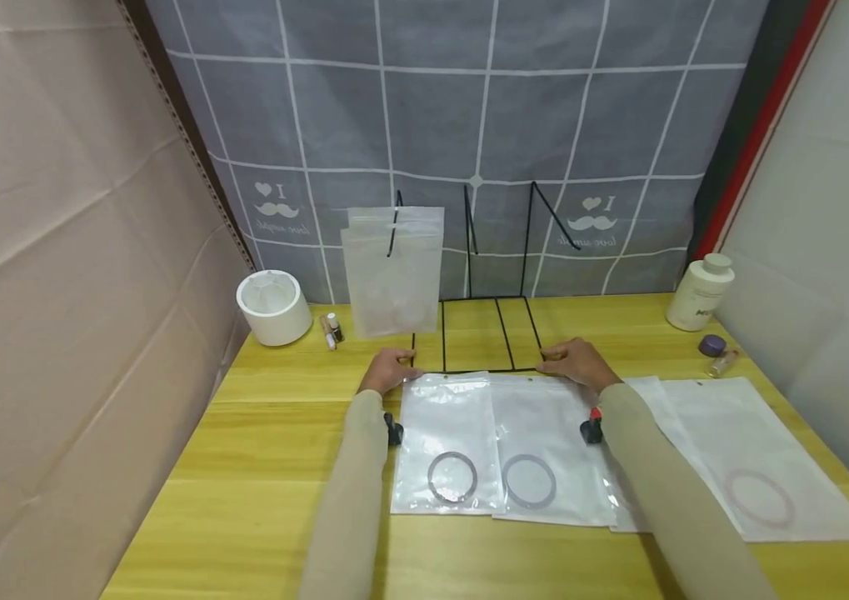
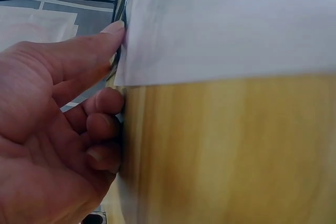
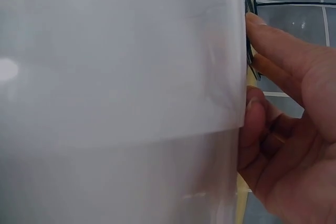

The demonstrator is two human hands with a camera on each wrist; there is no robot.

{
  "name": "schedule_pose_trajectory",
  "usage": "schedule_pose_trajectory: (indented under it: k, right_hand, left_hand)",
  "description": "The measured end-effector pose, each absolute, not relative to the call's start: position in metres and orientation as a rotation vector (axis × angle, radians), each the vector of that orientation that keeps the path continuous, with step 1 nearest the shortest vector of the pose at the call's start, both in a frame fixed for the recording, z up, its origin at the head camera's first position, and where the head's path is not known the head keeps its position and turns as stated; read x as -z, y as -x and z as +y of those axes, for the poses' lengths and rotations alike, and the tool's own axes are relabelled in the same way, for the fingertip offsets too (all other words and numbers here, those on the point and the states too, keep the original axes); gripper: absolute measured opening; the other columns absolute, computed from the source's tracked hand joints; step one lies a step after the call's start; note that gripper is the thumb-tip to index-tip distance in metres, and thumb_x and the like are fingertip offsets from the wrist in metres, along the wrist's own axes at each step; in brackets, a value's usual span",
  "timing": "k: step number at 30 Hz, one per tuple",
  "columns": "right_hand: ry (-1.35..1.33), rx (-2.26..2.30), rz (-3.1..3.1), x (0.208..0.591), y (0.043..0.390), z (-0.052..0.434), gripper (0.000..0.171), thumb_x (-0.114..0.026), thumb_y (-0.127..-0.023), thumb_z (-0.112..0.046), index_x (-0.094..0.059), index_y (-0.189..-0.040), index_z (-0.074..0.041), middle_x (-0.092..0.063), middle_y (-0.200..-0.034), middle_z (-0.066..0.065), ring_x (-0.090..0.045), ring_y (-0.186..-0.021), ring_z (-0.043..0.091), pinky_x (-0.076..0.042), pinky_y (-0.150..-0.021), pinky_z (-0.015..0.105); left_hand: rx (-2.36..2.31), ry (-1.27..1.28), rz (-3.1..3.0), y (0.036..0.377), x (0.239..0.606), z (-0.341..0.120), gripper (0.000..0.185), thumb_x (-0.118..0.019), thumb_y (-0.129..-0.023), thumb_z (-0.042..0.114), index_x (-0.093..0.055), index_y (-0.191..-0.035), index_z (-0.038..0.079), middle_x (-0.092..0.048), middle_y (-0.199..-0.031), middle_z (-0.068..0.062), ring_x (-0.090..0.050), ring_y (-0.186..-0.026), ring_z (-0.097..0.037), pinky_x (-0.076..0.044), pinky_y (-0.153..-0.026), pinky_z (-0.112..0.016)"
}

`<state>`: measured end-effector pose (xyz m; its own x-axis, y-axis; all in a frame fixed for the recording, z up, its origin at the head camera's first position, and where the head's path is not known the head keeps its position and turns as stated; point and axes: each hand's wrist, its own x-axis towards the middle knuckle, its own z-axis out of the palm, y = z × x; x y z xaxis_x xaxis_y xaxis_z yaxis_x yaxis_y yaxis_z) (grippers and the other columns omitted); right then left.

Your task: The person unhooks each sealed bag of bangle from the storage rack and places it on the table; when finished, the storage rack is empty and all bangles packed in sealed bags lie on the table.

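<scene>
A black wire display rack (image 1: 443,335) with upright hooks stands on the table. My left hand (image 1: 389,371) pinches its front left corner, the thumb (image 2: 113,34) against the wire and the other fingers curled. At the front right corner, my right hand (image 1: 580,365) pinches the wire between thumb and finger. Translucent zip bags (image 1: 394,279) hang from the left hook; the other hooks are bare. Just in front of the rack lie a flat zip bag (image 1: 448,417) with a ring inside and an overlapping zip bag (image 1: 547,433) with another ring. My right forearm partly covers further bags.
A larger-looking bag (image 1: 761,442) with a pinkish ring lies at right. Behind it are a white bottle (image 1: 700,293), a dark purple cap (image 1: 712,345) and a small vial (image 1: 722,363). A white round container (image 1: 274,308) and small vials (image 1: 332,330) stand back left. Grey cloth hangs behind.
</scene>
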<state>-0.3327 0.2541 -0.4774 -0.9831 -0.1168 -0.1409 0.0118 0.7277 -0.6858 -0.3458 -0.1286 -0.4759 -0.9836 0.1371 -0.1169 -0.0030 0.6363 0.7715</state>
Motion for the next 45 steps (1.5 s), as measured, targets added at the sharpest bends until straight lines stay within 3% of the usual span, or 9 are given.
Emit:
schedule_pose_trajectory:
  k: [5,8,12,15,20,28,36,41,45]
  right_hand:
    - [0.065,1.1,2.754,0.48,0.332,0.255,0.058,-0.076,-0.09,-0.04,-0.063,-0.137,-0.007,-0.055,-0.142,0.025,-0.048,-0.132,0.046,-0.042,-0.107,0.06]
    - [0.061,1.102,2.755,0.482,0.332,0.256,0.058,-0.076,-0.09,-0.041,-0.064,-0.136,-0.008,-0.056,-0.142,0.025,-0.051,-0.129,0.044,-0.044,-0.105,0.059]
    - [0.059,1.115,2.755,0.48,0.333,0.256,0.059,-0.077,-0.09,-0.041,-0.063,-0.136,-0.007,-0.055,-0.142,0.025,-0.051,-0.13,0.044,-0.043,-0.106,0.059]
    - [0.064,1.124,2.752,0.478,0.332,0.256,0.059,-0.076,-0.09,-0.04,-0.063,-0.137,-0.007,-0.055,-0.143,0.025,-0.05,-0.131,0.044,-0.042,-0.108,0.06]
    - [0.072,1.138,2.742,0.478,0.332,0.258,0.058,-0.076,-0.091,-0.039,-0.063,-0.137,-0.007,-0.054,-0.144,0.025,-0.051,-0.129,0.043,-0.043,-0.106,0.059]
    - [0.063,1.148,2.738,0.479,0.332,0.258,0.06,-0.077,-0.09,-0.04,-0.062,-0.138,-0.007,-0.053,-0.144,0.025,-0.052,-0.128,0.043,-0.043,-0.106,0.059]
    - [0.08,1.128,2.747,0.48,0.335,0.259,0.061,-0.077,-0.089,-0.042,-0.063,-0.137,-0.007,-0.054,-0.144,0.025,-0.05,-0.131,0.044,-0.041,-0.108,0.06]
    - [0.088,1.136,2.745,0.482,0.334,0.259,0.06,-0.077,-0.089,-0.042,-0.064,-0.136,-0.008,-0.057,-0.141,0.024,-0.054,-0.125,0.043,-0.045,-0.104,0.059]
    - [0.085,1.15,2.739,0.483,0.333,0.259,0.058,-0.078,-0.089,-0.041,-0.065,-0.135,-0.009,-0.058,-0.14,0.024,-0.056,-0.123,0.042,-0.046,-0.103,0.058]
  left_hand:
    - [-1.25,-0.141,2.688,0.345,0.477,-0.131,0.048,-0.074,-0.093,0.021,-0.063,-0.139,0.011,-0.054,-0.148,-0.013,-0.046,-0.14,-0.036,-0.041,-0.112,-0.05]
    - [-1.234,-0.147,2.708,0.345,0.476,-0.135,0.047,-0.068,-0.098,0.028,-0.061,-0.142,0.013,-0.056,-0.145,-0.015,-0.058,-0.124,-0.034,-0.05,-0.099,-0.047]
    - [-1.369,-0.1,2.777,0.346,0.466,-0.148,0.037,-0.065,-0.1,0.031,-0.069,-0.131,0.011,-0.068,-0.114,-0.015,-0.062,-0.082,-0.025,-0.05,-0.068,-0.037]
    - [-1.583,-0.081,2.87,0.344,0.45,-0.16,0.025,-0.065,-0.1,0.027,-0.076,-0.111,0.007,-0.065,-0.09,-0.011,-0.052,-0.07,-0.02,-0.045,-0.063,-0.035]
    - [-1.957,-0.194,3.017,0.343,0.415,-0.175,0.018,-0.069,-0.096,0.017,-0.076,-0.1,0.001,-0.065,-0.094,-0.015,-0.057,-0.085,-0.026,-0.048,-0.089,-0.042]
    - [-2.149,-0.405,2.832,0.351,0.372,-0.189,0.034,-0.07,-0.095,0.012,-0.07,-0.129,0.007,-0.052,-0.147,-0.012,-0.041,-0.141,-0.029,-0.032,-0.118,-0.052]
    - [-2.106,-0.466,2.684,0.353,0.359,-0.184,0.037,-0.07,-0.096,0.015,-0.068,-0.133,0.012,-0.061,-0.137,-0.011,-0.053,-0.123,-0.027,-0.044,-0.107,-0.044]
    - [-2.027,-0.456,2.674,0.354,0.358,-0.178,0.039,-0.071,-0.096,0.018,-0.067,-0.136,0.017,-0.061,-0.142,-0.002,-0.056,-0.113,-0.016,-0.047,-0.097,-0.03]
    - [-2.02,-0.509,2.67,0.356,0.357,-0.174,0.041,-0.07,-0.097,0.016,-0.064,-0.138,0.017,-0.056,-0.147,-0.001,-0.054,-0.126,-0.012,-0.043,-0.105,-0.027]
